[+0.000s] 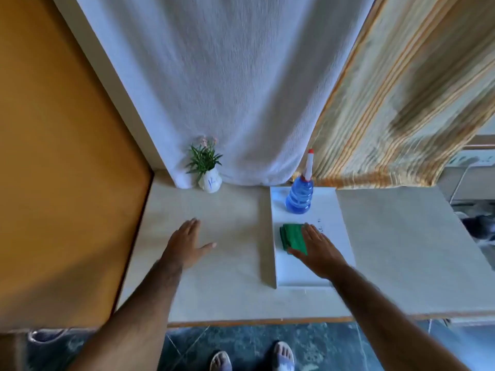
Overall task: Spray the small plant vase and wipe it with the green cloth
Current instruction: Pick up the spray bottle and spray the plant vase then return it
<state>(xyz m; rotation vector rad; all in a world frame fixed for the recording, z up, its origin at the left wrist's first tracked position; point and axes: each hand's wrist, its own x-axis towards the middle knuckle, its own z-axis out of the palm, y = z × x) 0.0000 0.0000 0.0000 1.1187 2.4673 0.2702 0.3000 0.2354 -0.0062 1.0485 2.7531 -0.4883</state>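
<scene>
A small white plant vase point(210, 182) with green leaves and pale pink flowers stands at the back of the table, against the white curtain. A blue spray bottle point(300, 196) with a white and red nozzle stands upright on a white board point(332, 210). A folded green cloth point(292, 238) lies on the same board, in front of the bottle. My right hand point(317, 250) lies flat with its fingers over the cloth's right edge. My left hand point(184, 245) is spread flat above the bare table, well in front of the vase, holding nothing.
The beige table point(227, 290) ends at a front edge near my feet. An orange wall panel point(53, 156) borders it on the left. A white curtain point(227, 89) and a striped curtain point(401, 89) hang behind. Clutter lies beyond the right edge.
</scene>
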